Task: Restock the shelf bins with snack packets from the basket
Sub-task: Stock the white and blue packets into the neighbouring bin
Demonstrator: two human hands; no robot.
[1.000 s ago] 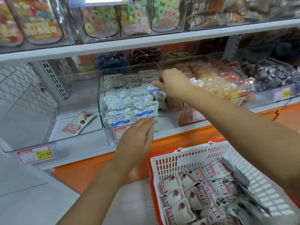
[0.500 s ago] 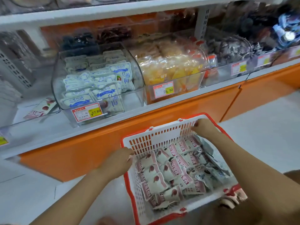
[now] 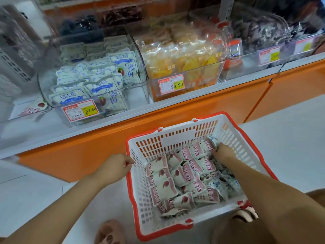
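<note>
A white basket with a red rim (image 3: 233, 136) sits on the floor, full of white and pink snack packets (image 3: 168, 187), with a few blue and white ones at its right. My left hand (image 3: 114, 166) grips the basket's left rim. Among the packets at the far right of the basket lies my right hand (image 3: 223, 152); its fingers are hidden, so I cannot tell whether it holds one. On the shelf, a clear bin (image 3: 139, 55) holds blue and white packets (image 3: 91, 85). Left of it, one pink packet (image 3: 33, 109) lies in another clear bin.
A clear bin of yellow snack bags (image 3: 184, 62) stands right of the blue-packet bin, with more bins of dark sweets (image 3: 263, 32) further right. The shelf has an orange base (image 3: 202, 106). Pale floor (image 3: 281, 138) surrounds the basket. A sandalled foot (image 3: 109, 231) shows at the bottom.
Both hands left the blue-packet bin and came down to the basket. The left hand took hold of the rim and the right hand went in among the packets.
</note>
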